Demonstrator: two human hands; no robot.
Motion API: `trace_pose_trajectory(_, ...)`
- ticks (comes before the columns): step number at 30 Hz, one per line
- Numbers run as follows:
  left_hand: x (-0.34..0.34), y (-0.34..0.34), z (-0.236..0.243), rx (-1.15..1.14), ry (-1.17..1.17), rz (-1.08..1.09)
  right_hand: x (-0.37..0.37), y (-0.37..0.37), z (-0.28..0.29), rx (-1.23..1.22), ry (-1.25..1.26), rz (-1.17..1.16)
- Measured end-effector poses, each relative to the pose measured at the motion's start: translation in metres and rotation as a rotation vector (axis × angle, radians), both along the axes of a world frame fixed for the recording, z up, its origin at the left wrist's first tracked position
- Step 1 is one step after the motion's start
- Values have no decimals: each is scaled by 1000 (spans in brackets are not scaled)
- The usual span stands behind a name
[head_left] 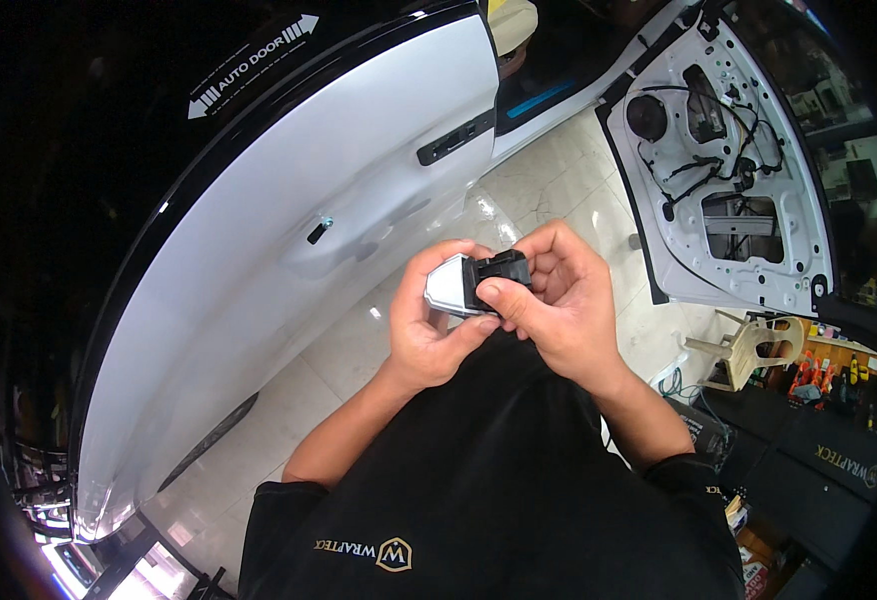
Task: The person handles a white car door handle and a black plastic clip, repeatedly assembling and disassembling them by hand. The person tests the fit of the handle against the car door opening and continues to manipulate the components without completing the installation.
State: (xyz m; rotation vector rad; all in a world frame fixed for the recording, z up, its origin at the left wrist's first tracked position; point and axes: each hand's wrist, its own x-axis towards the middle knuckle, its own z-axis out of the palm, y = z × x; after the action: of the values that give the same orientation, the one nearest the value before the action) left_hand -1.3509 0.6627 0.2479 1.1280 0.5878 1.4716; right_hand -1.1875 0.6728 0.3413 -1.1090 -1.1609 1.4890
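Note:
A small white-and-black plastic car part (448,286) is held in front of my chest, its pale, angular cap toward the left and its black clip-like body toward the right. My left hand (426,320) is closed round the white end, thumb along the lower edge. The fingers of my right hand (566,305) are closed on the black end, with the thumb pressed against its face. Fingers partly cover the part, so its exact kind cannot be told. Behind it stands a white car door (289,260) with a black handle recess (456,139) and a small opening (320,231).
At the right, another white door (694,245) is open with its inner metal and black wiring exposed. A cream plastic chair (749,350) stands below it, near hand tools (854,375) and black cases (799,440). Pale tiled floor (344,365) runs between.

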Motion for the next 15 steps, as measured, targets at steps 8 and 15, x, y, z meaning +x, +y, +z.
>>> trace_pose_trajectory(8, -12, 6, 13, -131, -159, -144, 3, -10, 3, 198, -183, 114)
trace_pose_trajectory(15, -19, -2, 38, -363, -107, -265, 3, -19, 24, 589, -634, 124)
